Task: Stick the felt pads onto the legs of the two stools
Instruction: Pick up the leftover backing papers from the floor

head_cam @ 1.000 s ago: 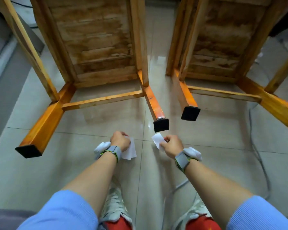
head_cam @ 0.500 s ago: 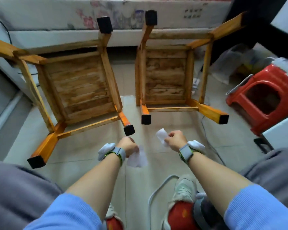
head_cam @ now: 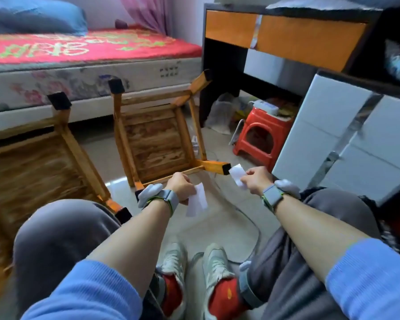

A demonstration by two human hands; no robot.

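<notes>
The stools (head_cam: 153, 137) are varnished orange wood with rough, unfinished seat undersides. The floor (head_cam: 219, 229) is glossy tile; the small stool (head_cam: 261, 135) is shiny red plastic.

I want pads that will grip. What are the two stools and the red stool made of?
Stools: seemingly wood with glossy orange varnish on the legs; the seat undersides show raw, stained grain. Leg tips are dark, probably felt pads.
Red stool: apparently moulded plastic, smooth and uniformly coloured.

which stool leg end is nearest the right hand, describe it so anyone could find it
Start at the wooden stool lying on its side before the bed. Its leg pointing right has a black tip, the only one beside the white paper in the right hand.
</notes>
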